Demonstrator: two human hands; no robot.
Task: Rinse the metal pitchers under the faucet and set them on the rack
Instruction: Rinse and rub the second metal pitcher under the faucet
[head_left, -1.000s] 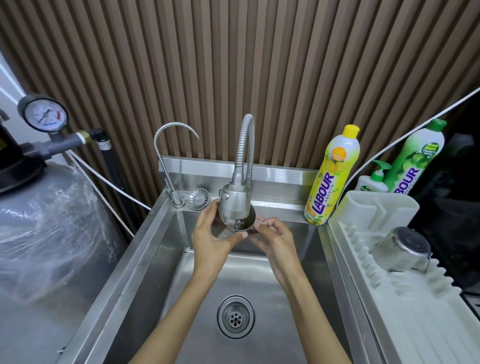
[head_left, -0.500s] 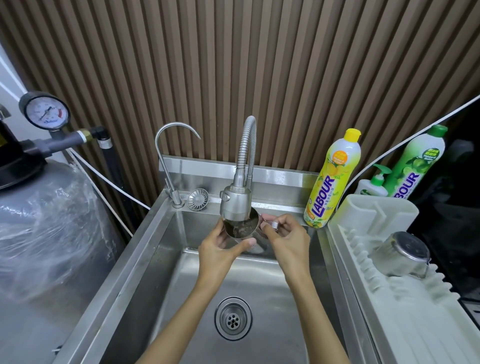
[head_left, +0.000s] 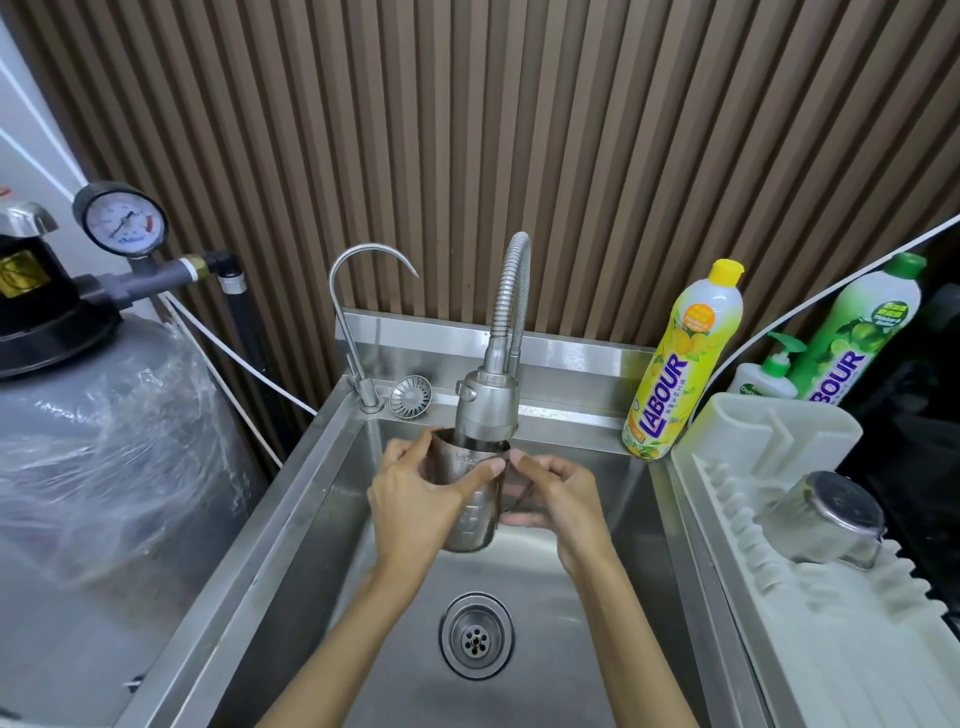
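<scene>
My left hand (head_left: 415, 491) wraps the pitcher (head_left: 474, 517) by its body and my right hand (head_left: 563, 493) curls round its handle. It stands upright, mouth just under the faucet (head_left: 487, 405). The rack (head_left: 779, 649) lies to the right, nearer my right hand.

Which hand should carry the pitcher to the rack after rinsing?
Right, probably. The right hand holds the pitcher by its handle and is nearer the rack, right of the sink; the left hand grips the body on the far side and would have to cross over.
</scene>
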